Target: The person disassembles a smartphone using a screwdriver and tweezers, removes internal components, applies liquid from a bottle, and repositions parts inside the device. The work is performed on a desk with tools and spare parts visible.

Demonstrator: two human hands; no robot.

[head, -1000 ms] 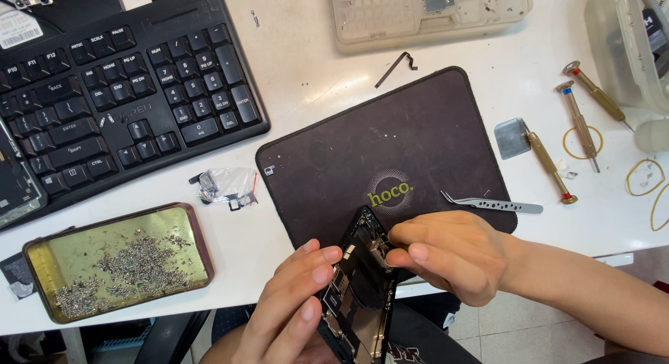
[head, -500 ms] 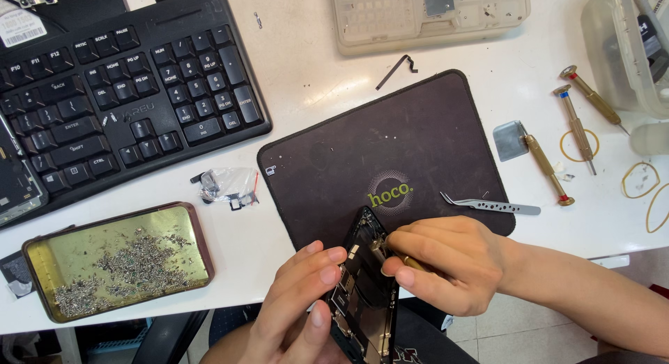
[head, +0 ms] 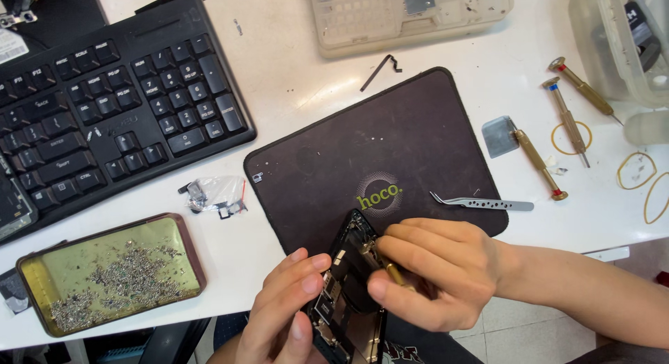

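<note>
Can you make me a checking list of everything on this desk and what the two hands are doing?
Surface: white table with a dark work mat.
Job's things: opened phone, insides showing; brass screwdriver tip on it.
Clutter: tray of tiny screws, tweezers, three spare screwdrivers, rubber bands, small plastic bag, clear boxes.
Hands: left hand steadies the phone; right hand has its grip on the screwdriver.
Cables: nothing seen.
Surroundings: black keyboard.
</note>
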